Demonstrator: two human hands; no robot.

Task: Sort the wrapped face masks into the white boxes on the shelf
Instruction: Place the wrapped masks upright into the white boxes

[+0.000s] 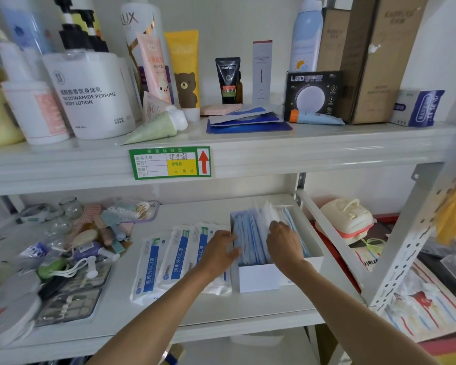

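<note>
A white box (257, 279) stands on the lower shelf, packed with upright wrapped blue face masks (248, 233). A second white box (313, 259) sits right beside it, partly hidden by my right arm. My left hand (221, 250) rests against the left side of the mask stack, fingers fairly straight. Inside the box, my right hand (284, 243) has its fingers curled down among the masks, and I cannot see whether it holds one. Three flat white-and-blue mask packs (169, 262) lie on the shelf left of the box.
Small toiletries and a manicure kit (71, 306) crowd the lower shelf's left. The upper shelf (248, 154) carries lotion bottles, tubes and cartons. A slanted shelf brace (334, 243) runs right of the boxes, with a mask mould (348, 217) behind it.
</note>
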